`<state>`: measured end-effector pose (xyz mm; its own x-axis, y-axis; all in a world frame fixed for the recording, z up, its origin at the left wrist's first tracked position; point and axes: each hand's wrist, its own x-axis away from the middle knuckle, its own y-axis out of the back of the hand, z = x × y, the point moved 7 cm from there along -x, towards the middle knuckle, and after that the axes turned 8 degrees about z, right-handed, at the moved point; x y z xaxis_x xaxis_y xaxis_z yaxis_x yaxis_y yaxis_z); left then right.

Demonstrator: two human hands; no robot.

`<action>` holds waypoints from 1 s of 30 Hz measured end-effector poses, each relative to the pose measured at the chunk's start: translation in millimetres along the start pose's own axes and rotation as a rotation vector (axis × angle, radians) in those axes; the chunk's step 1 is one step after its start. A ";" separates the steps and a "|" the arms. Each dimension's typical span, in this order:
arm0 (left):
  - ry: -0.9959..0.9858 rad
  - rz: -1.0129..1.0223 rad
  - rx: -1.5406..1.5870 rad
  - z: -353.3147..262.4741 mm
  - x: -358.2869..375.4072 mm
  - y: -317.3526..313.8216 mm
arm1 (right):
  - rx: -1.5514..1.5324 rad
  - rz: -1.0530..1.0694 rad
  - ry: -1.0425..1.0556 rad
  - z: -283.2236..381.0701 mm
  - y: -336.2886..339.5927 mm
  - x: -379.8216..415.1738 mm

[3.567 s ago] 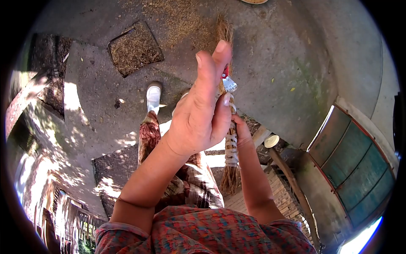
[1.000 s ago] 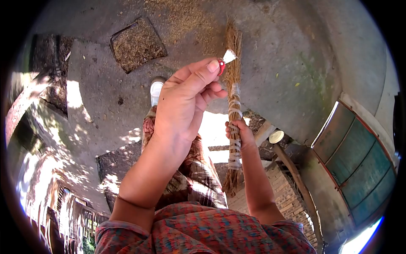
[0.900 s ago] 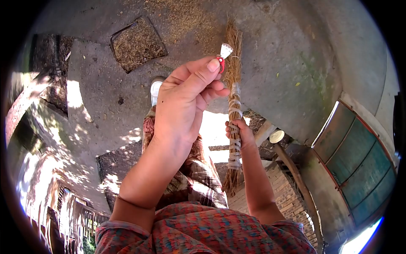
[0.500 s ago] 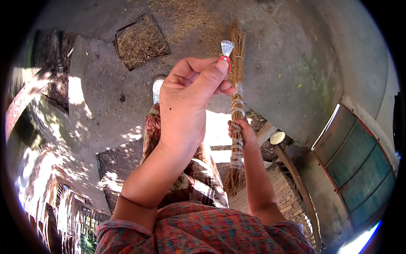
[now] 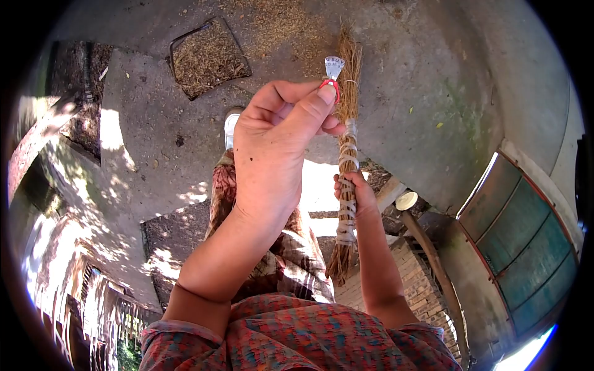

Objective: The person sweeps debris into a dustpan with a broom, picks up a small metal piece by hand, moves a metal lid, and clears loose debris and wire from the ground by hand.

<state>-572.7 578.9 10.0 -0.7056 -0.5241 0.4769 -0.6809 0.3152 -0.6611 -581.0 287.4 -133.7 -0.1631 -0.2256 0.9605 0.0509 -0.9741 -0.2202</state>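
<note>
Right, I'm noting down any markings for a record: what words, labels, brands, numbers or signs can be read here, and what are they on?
"GSUY": top row on the white fan-shaped tip of the small red item in the left hand; the spacing is unclear.
Second row, same tip: too small and blurred to read.
No other text can be made out.
</note>
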 end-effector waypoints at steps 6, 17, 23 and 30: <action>0.011 -0.025 0.004 -1.3 2.1 1.4 | -0.008 0.007 0.002 -2.3 4.8 -3.9; 0.005 -0.029 -0.010 0.7 2.8 5.6 | -0.030 0.011 -0.008 -4.3 2.0 -3.2; 0.014 -0.037 -0.029 0.1 1.8 3.8 | -0.022 -0.007 -0.019 -5.0 2.9 -3.3; 0.032 -0.032 -0.048 3.2 0.5 1.9 | 0.034 0.032 0.001 -4.7 5.0 -5.1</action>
<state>-573.7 576.7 7.2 -0.6885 -0.5090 0.5166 -0.7116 0.3367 -0.6166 -584.5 283.6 -140.5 -0.1616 -0.2563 0.9530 0.0897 -0.9655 -0.2445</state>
